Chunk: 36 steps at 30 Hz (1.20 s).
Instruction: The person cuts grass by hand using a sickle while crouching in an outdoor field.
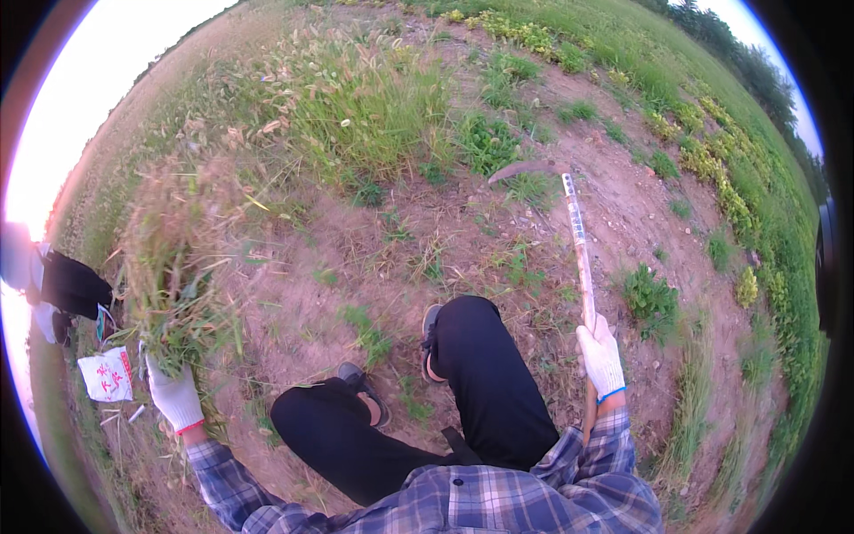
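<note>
My left hand (175, 395), in a white knit glove with a red cuff edge, grips a large bundle of cut grass (177, 287) at its lower end. The bundle stands up from the hand and is blurred at its top. My right hand (602, 355), in a white glove with a blue cuff edge, is closed around the long wooden handle of a sickle (582, 260). The handle's upper part is wrapped in pale material with dark marks. Its curved, rusty blade (527, 169) points left, above a low tuft of weeds.
Tall foxtail grass (360, 113) grows ahead. Leafy weeds (650, 297) dot the bare soil at right, beside rows of low green plants (727, 180). Another person's dark-trousered leg (77, 287) is at far left, near a white printed bag (107, 375). My bent knees are in front.
</note>
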### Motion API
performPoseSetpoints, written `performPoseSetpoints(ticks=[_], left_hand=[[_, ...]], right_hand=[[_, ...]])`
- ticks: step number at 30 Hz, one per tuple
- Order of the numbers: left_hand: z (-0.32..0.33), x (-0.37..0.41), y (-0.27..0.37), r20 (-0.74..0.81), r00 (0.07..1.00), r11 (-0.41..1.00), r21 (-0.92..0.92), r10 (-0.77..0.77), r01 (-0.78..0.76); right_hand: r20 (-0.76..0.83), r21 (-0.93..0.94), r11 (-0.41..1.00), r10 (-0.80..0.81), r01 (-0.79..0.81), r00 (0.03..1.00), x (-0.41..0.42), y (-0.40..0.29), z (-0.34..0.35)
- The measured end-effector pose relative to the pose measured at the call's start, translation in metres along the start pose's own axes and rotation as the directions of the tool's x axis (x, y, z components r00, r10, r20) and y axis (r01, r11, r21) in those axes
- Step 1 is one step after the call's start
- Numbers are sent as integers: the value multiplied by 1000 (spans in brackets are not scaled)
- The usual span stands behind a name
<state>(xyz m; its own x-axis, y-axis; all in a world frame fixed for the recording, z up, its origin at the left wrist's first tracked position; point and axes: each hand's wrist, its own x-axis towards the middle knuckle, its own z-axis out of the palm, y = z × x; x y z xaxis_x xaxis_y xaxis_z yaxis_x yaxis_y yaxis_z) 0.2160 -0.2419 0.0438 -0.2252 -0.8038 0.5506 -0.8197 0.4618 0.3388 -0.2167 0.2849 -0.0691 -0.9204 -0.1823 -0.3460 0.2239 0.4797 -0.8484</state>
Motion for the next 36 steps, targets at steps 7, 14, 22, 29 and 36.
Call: performPoseSetpoints(ticks=[7,14,22,29,36], left_hand=[[34,-4,15,123,985,956,251,122,-150],[47,-7,-11,173,978,945,284,113,-160],[51,54,66,180,878,860,190,443,-473],[160,61,226,394,602,595,156,694,-788],[361,-5,387,494,191,274,-101,848,-956]], right_hand=[[53,41,999,26,-28,998,12,12,13],[67,116,988,90,-97,994,20,41,12],[21,206,974,89,-92,996,41,69,-10],[-33,305,937,189,-170,981,108,90,-3],[-199,259,949,236,-181,951,223,137,31]])
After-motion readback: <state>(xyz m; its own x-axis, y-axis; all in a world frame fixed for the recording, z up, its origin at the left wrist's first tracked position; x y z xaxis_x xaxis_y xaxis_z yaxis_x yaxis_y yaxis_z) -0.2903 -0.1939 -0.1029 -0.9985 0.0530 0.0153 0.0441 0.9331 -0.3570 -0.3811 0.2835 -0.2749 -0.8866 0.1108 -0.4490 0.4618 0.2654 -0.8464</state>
